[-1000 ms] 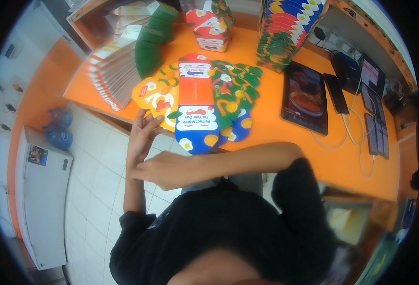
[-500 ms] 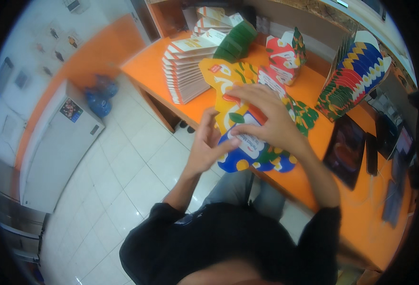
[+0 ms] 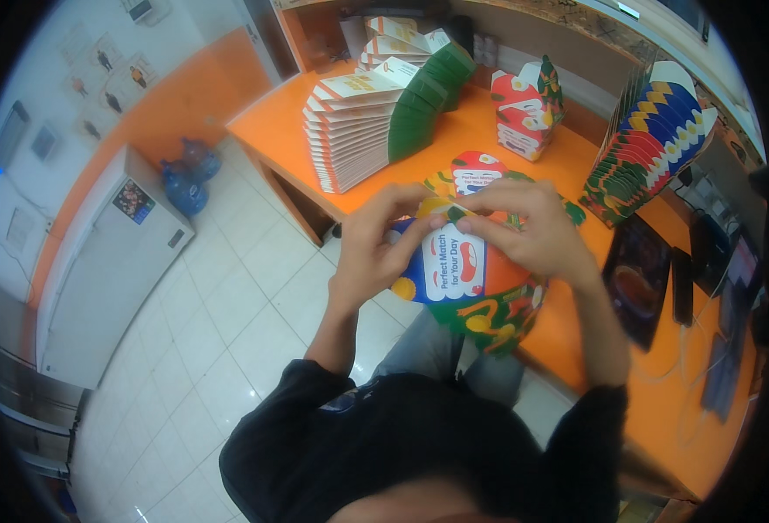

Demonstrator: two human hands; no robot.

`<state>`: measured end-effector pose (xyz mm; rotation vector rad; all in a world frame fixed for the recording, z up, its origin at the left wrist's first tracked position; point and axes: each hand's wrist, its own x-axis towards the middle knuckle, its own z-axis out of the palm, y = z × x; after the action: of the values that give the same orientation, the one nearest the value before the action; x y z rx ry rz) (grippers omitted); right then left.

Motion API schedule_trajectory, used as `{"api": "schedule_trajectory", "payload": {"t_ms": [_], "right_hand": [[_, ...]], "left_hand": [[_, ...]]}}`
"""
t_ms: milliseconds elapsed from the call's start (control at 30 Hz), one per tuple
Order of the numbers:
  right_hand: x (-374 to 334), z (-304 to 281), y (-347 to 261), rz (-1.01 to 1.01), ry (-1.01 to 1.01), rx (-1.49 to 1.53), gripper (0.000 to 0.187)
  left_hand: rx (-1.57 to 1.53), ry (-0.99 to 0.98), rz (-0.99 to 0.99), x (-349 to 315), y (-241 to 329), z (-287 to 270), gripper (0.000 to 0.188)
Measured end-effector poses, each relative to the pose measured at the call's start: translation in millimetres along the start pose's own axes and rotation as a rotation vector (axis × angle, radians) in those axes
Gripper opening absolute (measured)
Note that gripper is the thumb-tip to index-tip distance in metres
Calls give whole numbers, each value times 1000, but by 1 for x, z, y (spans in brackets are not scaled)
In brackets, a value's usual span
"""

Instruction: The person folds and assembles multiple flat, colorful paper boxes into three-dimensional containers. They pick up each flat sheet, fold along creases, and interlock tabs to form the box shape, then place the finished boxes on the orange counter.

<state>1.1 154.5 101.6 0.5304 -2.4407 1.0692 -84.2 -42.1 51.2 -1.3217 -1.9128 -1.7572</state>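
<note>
Between my two hands, at the front edge of the orange table [image 3: 354, 196], is a colourful cardboard food box blank [image 3: 454, 266] with blue, orange and green panels and a white printed patch. My left hand [image 3: 374, 248] pinches its upper left edge between thumb and fingers. On the other side my right hand [image 3: 537, 228] grips the top edge, its thumb close to the left thumb. A yellow part of the card bends up between the fingertips. Just beyond the hands lie more flat printed blanks [image 3: 478, 166], partly covered by the right hand.
Fanned stacks of white and green cartons [image 3: 358, 113] stand at the back left of the table. A red folded box [image 3: 519, 113] sits at the back, with nested colourful boxes [image 3: 654, 131] to its right. A dark tablet [image 3: 635, 279] and a phone [image 3: 682, 283] lie at the right.
The card has turned and come nearer my body; its yellow panel no longer lies spread out flat. Both hands have closed in on its top edge, the right one lower than before.
</note>
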Motion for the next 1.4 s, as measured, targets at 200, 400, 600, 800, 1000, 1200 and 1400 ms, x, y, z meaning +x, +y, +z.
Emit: {"api": "schedule_trajectory", "payload": {"t_ms": [200,400,600,800,1000,1200,1400], "right_hand": [[-5,-11,-9,13,245,-83,15],[-2,-20,-12,-179,366,-9,14],[-1,-28,-13,-435,350,-171,25],[-6,-29,-9,-409,234,45,20],[-1,-21,-10,-380,201,-15,18],[0,3,-16,-260,313,45,22],[0,9,-21,-260,406,184,22]], "left_hand": [[-311,276,-48,-4,7,8,55],[-671,48,-301,-32,14,30,58],[-1116,-177,-171,-36,-2,33,75],[-1653,-321,28,-9,-4,24,86],[-1011,148,-345,-5,29,33,43],[-443,449,4,-10,39,46,34],[-336,437,125,-13,38,59,34]]}}
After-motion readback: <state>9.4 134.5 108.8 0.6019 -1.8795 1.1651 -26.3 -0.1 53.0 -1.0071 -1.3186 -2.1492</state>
